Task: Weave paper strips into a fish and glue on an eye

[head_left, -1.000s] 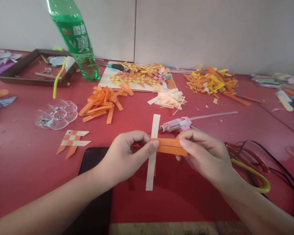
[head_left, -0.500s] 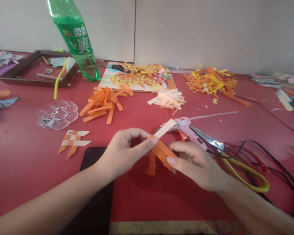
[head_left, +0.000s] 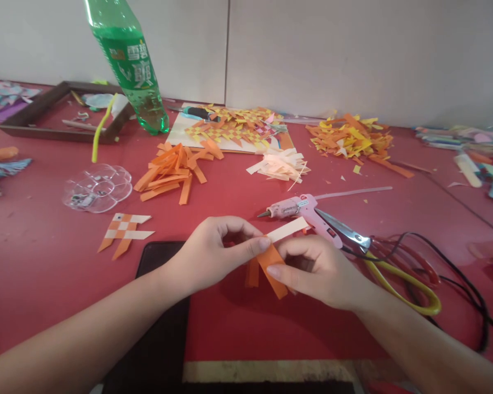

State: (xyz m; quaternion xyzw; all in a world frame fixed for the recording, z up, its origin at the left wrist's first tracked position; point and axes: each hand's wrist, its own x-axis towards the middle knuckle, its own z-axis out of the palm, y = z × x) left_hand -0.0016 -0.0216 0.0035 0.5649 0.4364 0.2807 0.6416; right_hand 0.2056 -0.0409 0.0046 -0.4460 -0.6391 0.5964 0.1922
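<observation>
My left hand (head_left: 213, 249) and my right hand (head_left: 318, 268) meet low in the middle of the red table (head_left: 45, 262). Both pinch a small bundle of crossed paper strips: orange strips (head_left: 271, 265) angled down and a pale cream strip (head_left: 288, 229) sticking out to the upper right. My left thumb presses where the strips cross. My right fingers grip the orange strips from the right. Just behind my hands lie a pink glue gun (head_left: 299, 208) and yellow-handled scissors (head_left: 394, 273).
A pile of orange strips (head_left: 170, 172), a pile of cream strips (head_left: 279, 164), a woven orange-yellow mat (head_left: 230, 128) and scraps (head_left: 351, 137) lie further back. A small woven piece (head_left: 125, 230), a clear plastic tray (head_left: 96, 189), a green bottle (head_left: 129, 60), a dark phone (head_left: 156, 306) and black cables (head_left: 468, 290) surround me.
The strips have turned from an upright cross to a slant, the cream strip now pointing up right. My right hand slid left and down on the orange strips, uncovering the glue gun and scissors.
</observation>
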